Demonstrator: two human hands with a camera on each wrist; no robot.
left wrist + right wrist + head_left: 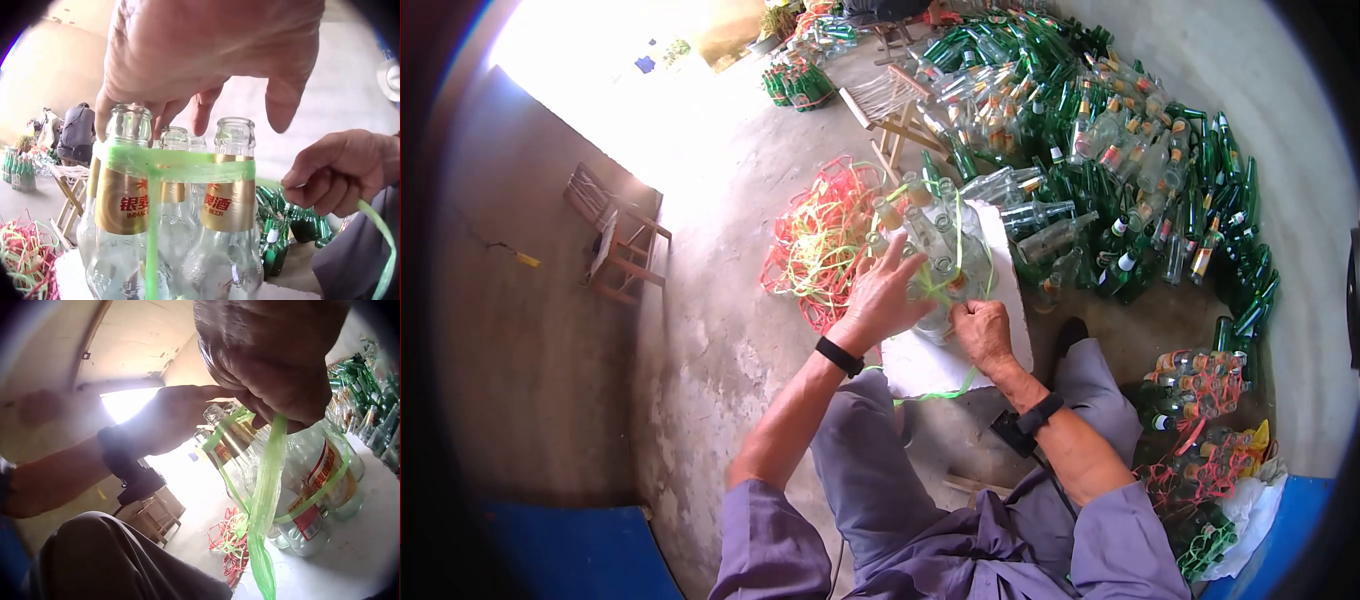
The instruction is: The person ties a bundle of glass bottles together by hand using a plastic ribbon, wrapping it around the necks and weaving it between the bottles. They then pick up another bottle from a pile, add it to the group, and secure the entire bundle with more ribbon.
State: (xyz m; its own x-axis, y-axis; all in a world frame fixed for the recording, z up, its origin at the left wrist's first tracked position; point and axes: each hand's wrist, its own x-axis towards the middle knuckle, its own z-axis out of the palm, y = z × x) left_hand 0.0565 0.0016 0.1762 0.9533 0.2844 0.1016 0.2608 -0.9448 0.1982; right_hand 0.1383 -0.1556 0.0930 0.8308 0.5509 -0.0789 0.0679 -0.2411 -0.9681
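Clear glass bottles [945, 240] stand upright in a tight bundle on a white slab [920, 368] in front of the person. Around their necks, over the gold labels, runs a flat green plastic strap [181, 165], with one length going down the near side. Lower down, another green band circles the bottles in the right wrist view. The left hand [885, 298] is spread over the bottle tops, thumb and fingers reaching loosely down at the necks. At the near right of the bundle, the right hand [983, 332] pinches the strap, whose tail hangs below the fist.
A tangle of red and yellow-green strapping [825, 245] lies left of the slab. Loose green and clear bottles [1120, 150] are heaped along the right wall. Tied bundles [1200, 385] stand at the right. A wooden stool [890, 110] is ahead; a wooden chair [615, 235] stands left.
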